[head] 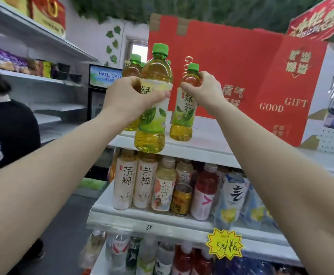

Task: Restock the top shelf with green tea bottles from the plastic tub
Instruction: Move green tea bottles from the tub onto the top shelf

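Observation:
My left hand point(130, 96) grips a green tea bottle point(154, 124) with a green cap around its label; its base hangs just in front of the top shelf point(207, 143) edge. My right hand point(203, 90) holds a second green tea bottle point(184, 116) by its shoulder, and that bottle stands upright on the top shelf. Further green tea bottles point(131, 70) stand behind my left hand on the same shelf, partly hidden. The plastic tub is out of view.
A large red gift box point(261, 80) stands on the top shelf right of the bottles. The shelf below holds several tea bottles point(144, 185) and a can point(181, 201). A person in black point(7, 132) stands at the left. A yellow price tag point(224, 247) hangs lower down.

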Motion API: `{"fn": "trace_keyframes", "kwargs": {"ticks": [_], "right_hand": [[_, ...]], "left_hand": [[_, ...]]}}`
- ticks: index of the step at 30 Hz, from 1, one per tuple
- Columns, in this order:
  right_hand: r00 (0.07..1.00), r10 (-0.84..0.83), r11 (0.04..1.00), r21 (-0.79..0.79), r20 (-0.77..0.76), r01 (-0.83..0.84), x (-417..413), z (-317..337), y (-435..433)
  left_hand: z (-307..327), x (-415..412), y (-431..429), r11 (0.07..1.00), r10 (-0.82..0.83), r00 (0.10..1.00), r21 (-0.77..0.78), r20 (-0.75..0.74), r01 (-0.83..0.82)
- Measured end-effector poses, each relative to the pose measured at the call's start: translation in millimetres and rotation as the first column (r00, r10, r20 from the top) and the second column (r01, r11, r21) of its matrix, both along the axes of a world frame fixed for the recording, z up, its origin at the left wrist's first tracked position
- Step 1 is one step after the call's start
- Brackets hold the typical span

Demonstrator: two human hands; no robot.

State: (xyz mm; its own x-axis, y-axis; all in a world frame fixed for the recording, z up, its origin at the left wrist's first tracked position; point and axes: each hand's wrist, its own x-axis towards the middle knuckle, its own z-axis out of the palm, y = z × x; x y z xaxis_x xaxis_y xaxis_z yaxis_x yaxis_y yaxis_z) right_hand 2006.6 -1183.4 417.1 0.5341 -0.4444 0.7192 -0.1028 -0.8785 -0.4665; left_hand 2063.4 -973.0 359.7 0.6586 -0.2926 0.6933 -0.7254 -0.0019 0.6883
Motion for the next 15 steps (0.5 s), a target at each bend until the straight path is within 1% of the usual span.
{"fn": "trace_keyframes", "kwargs": {"ticks": [7,10,13,14,15], "right_hand": [[0.999,0.008,0.999,0.045,0.035,-0.009,39,-5,-24],[0.999,-0.039,0.999,0.007,0.020,0.038,48,-7,-29],[0.997,-0.062,0.998,-0.006,-0.045,0.062,47,-10,-30],[0.997,-0.067,0.998,-0.022,-0.041,0.066,41,-12,-28],[0.998,-0.070,0.996,-0.056,0.004,0.070,33,-14,-25]], "left_hand": [[-2,11,-11,0.999,0.041,0.999,-0.009,-0.014,-0.041],[-1,11,-14,1.000,0.014,1.000,0.000,-0.023,-0.014],[-3,9,-17,1.000,0.017,1.000,0.021,-0.020,-0.017],[-3,8,-19,0.999,0.021,1.000,0.028,-0.018,-0.020],[-4,6,-21,0.999,0.025,1.000,0.032,-0.009,-0.024]]}}
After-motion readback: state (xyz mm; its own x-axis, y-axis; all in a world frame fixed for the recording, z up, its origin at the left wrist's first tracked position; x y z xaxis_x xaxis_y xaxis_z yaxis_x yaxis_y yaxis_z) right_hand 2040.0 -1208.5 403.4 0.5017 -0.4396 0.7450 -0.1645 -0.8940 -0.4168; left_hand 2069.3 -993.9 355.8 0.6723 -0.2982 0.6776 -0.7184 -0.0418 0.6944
